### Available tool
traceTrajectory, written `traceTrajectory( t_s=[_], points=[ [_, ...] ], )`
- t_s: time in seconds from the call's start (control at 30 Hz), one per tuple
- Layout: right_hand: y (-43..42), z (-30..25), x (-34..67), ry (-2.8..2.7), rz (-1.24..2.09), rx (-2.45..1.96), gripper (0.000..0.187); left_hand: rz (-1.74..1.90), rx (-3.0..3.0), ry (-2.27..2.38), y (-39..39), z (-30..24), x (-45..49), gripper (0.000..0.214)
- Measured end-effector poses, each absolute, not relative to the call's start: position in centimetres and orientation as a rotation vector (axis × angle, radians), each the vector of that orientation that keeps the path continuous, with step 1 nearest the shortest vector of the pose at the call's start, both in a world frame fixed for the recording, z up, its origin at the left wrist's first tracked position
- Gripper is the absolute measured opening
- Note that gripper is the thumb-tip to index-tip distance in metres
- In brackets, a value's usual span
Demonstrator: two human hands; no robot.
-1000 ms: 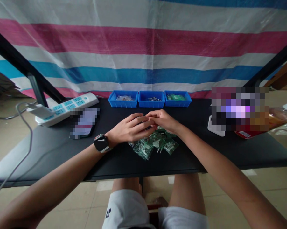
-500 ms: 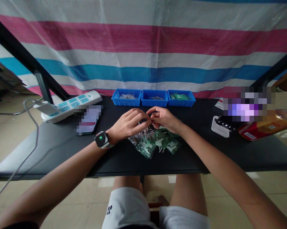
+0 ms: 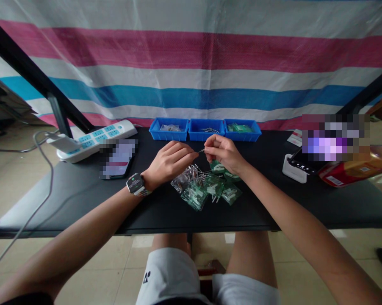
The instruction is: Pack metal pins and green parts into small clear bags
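A thin, screw-like metal piece (image 3: 201, 151) spans the small gap between my hands, above the black table. The fingertips of my left hand (image 3: 172, 163) are pinched at one end of it. At the other end, my right hand (image 3: 223, 153) grips it between thumb and fingers. Right below lies a pile of small clear packets (image 3: 186, 178), green packets (image 3: 195, 195) and loose slim metal pieces (image 3: 203, 176). My right hand partly covers the green packets at the back of the pile.
Behind the pile stand three blue bins: one with clear packets (image 3: 168, 135), one with metal pieces (image 3: 206, 136), one with green packets (image 3: 242, 136). A power strip (image 3: 97, 140) and phone (image 3: 119, 159) lie left; a propped phone (image 3: 300, 163) and red-gold container (image 3: 346, 171) stand right.
My hands have moved slightly apart, the right one rising a little. The thin metal piece now shows between the fingertips, and more of the pile is uncovered.
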State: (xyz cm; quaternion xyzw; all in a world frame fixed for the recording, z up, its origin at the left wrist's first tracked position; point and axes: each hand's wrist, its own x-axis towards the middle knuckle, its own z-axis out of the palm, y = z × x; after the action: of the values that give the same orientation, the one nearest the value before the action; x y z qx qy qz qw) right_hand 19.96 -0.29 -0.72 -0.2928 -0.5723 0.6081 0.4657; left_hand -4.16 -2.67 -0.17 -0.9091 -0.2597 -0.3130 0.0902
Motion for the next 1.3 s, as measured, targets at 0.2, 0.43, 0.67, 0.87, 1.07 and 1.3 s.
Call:
traceTrajectory(
  t_s=[0.2,0.43,0.67,0.87,1.07,1.3],
  points=[
    [0.0,-1.2,20.0,-1.439,1.431,-0.758,0.039,-0.918,-2.69,-0.833,-2.5,-0.3,-4.2,0.021],
    [0.3,-1.5,20.1,-1.453,1.395,-0.761,0.04,-0.904,-2.542,-0.733,-2.4,-0.2,-3.9,0.015],
    [0.5,-1.8,20.0,-1.469,1.396,-0.81,0.048,-0.967,-2.462,-0.606,-2.3,-0.1,-3.7,0.012],
    [0.4,-1.7,19.9,-1.486,1.391,-0.85,0.05,-0.939,-2.436,-0.641,-2.3,-0.1,-3.8,0.012],
    [0.3,-1.7,19.9,-1.457,1.387,-0.852,0.051,-0.967,-2.385,-0.641,-2.4,0.0,-3.5,0.01],
    [0.4,-1.8,19.8,-1.482,1.375,-0.867,0.053,-0.973,-2.405,-0.711,-2.6,0.2,-3.4,0.009]
  ],
)
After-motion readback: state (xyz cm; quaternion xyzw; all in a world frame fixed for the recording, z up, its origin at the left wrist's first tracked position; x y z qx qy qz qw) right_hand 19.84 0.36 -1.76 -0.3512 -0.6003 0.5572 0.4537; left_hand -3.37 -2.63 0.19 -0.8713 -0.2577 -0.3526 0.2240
